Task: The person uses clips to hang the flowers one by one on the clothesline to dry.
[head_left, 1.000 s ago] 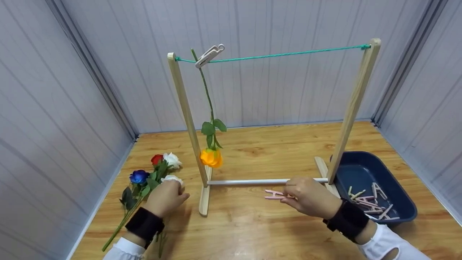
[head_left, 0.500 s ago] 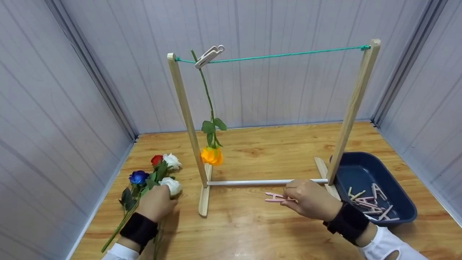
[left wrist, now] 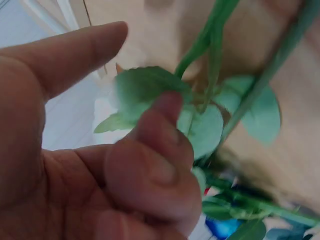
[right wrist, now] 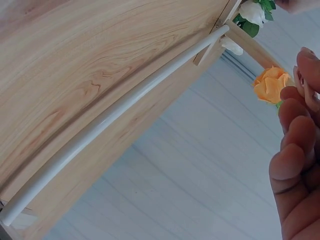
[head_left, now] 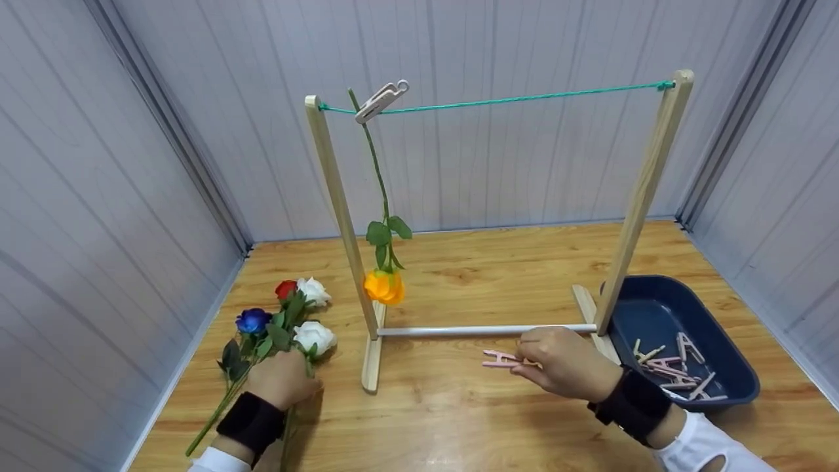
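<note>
My left hand (head_left: pixel 280 380) is low over the stem of the nearer white rose (head_left: pixel 316 337). In the left wrist view, its thumb stands apart from loosely bent fingers (left wrist: pixel 150 170), with green leaves (left wrist: pixel 155 85) and a stem (left wrist: pixel 270 75) just beyond them. My right hand (head_left: pixel 565 360) pinches a pink clothespin (head_left: pixel 499 359) between thumb and fingers, in front of the rack's white bar (head_left: pixel 452 331). An orange rose (head_left: pixel 384 286) hangs head down from the green line (head_left: pixel 498 100), held there by a pale clothespin (head_left: pixel 381 102).
More roses lie at the left: a red one (head_left: pixel 286 289), a blue one (head_left: pixel 253 320) and another white one (head_left: pixel 313 292). Wooden posts (head_left: pixel 645 196) carry the line. A dark blue basin (head_left: pixel 734 341) holding several clothespins stands at the right.
My left hand has moved down and slightly left from the nearer white rose's bloom toward its stem, uncovering the bloom. My right hand stays in place with the pink clothespin.
</note>
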Motion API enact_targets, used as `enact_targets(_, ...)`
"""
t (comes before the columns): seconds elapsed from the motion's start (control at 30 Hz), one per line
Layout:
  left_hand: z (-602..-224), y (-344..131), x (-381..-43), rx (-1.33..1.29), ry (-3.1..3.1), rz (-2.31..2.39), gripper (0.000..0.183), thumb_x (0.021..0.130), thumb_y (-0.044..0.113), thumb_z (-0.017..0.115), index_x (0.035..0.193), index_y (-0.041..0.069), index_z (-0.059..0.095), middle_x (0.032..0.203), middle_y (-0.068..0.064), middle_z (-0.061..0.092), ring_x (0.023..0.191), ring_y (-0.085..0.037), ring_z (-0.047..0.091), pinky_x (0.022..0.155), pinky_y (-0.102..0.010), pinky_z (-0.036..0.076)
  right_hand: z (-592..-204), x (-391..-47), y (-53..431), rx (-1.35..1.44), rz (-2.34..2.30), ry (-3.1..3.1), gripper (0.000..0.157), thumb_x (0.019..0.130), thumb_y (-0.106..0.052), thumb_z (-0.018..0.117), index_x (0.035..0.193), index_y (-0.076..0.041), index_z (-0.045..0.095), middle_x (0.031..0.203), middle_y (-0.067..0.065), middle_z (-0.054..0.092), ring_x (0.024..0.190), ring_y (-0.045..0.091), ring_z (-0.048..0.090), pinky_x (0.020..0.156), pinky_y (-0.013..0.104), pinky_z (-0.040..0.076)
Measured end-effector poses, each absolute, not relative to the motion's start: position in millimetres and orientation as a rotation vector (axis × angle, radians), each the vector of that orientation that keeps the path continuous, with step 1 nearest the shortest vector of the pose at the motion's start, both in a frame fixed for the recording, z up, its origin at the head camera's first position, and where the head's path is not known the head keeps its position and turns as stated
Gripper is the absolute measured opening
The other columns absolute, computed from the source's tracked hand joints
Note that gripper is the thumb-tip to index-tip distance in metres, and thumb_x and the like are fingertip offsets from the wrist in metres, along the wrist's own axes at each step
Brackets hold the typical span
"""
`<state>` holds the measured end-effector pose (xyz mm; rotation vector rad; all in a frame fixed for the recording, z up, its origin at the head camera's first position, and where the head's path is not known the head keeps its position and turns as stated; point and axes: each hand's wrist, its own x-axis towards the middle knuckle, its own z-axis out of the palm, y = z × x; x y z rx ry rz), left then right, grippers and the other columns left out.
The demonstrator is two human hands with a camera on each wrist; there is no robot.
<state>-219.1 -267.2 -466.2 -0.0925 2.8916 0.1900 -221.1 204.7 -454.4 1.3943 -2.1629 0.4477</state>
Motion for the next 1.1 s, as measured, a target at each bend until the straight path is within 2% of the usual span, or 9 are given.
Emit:
enact_targets(0.13, -468, -267, -220, -0.081, 2.896, 0.152, 0.024, 0.090, 0.019, 0.075, 0.070, 0.012, 0.063, 0.078, -0.009, 0.069, 0.071, -0.027, 0.065, 0.062, -0.047, 0.053, -454, -221, 204, 1.399, 0.447, -2.173, 0.018, 0.082, -0.008, 0.091, 0.084, -0.011, 0.073, 0.075, -0.005, 0.061, 0.064, 0.003, 0.052, 0.058, 0.023, 0.045)
enact_targets(0.27, -469, -268, -222, -0.055, 2.900, 0.107, 0.015, 0.091, 0.014, 0.071, 0.077, 0.009, 0.069, 0.080, -0.011, 0.072, 0.072, -0.029, 0.068, 0.064, -0.049, 0.056, -454, -221, 204, 1.405, 0.453, -2.175, 0.018, 0.082, -0.007, 0.090, 0.084, -0.011, 0.073, 0.075, -0.005, 0.061, 0.064, 0.002, 0.051, 0.057, 0.021, 0.044)
enact_targets(0.47, -475, -269, -223, -0.054, 2.894, 0.171, 0.020, 0.088, 0.010, 0.068, 0.069, 0.012, 0.064, 0.072, -0.006, 0.064, 0.066, -0.025, 0.059, 0.059, -0.042, 0.044, -456, -221, 205, 1.416, 0.485, -2.175, 0.020, 0.081, -0.007, 0.091, 0.082, -0.012, 0.071, 0.072, -0.004, 0.059, 0.063, 0.000, 0.048, 0.056, 0.018, 0.041)
enact_targets(0.6, -478, -267, -226, -0.050, 2.930, 0.282, 0.013, 0.087, 0.011, 0.070, 0.078, 0.011, 0.060, 0.073, -0.006, 0.059, 0.068, -0.025, 0.056, 0.059, -0.043, 0.042, -457, -221, 205, 1.423, 0.490, -2.171, 0.021, 0.081, -0.008, 0.091, 0.081, -0.013, 0.070, 0.071, -0.004, 0.059, 0.063, 0.000, 0.047, 0.056, 0.018, 0.040)
enact_targets(0.7, -479, -264, -228, -0.062, 2.955, 0.398, 0.020, 0.086, 0.013, 0.070, 0.076, 0.014, 0.053, 0.069, -0.002, 0.048, 0.063, -0.023, 0.049, 0.057, -0.039, 0.037, -458, -221, 205, 1.420, 0.493, -2.170, 0.021, 0.081, -0.007, 0.090, 0.081, -0.013, 0.070, 0.072, -0.004, 0.059, 0.063, 0.000, 0.047, 0.056, 0.018, 0.040)
enact_targets(0.87, -480, -254, -234, -0.066, 2.989, 0.626, 0.037, 0.086, 0.014, 0.069, 0.063, 0.019, 0.041, 0.063, 0.004, 0.031, 0.057, -0.017, 0.038, 0.055, -0.033, 0.027, -460, -220, 206, 1.412, 0.499, -2.160, 0.022, 0.079, -0.007, 0.091, 0.081, -0.013, 0.070, 0.072, -0.004, 0.060, 0.063, 0.000, 0.047, 0.056, 0.017, 0.040)
enact_targets(1.1, -486, -238, -251, -0.074, 2.937, 0.762, 0.041, 0.091, 0.015, 0.071, 0.059, 0.019, 0.045, 0.058, 0.005, 0.034, 0.051, -0.015, 0.039, 0.051, -0.028, 0.027, -462, -221, 207, 1.411, 0.515, -2.171, 0.022, 0.080, -0.008, 0.091, 0.080, -0.012, 0.070, 0.071, -0.004, 0.059, 0.063, 0.001, 0.048, 0.057, 0.018, 0.042)
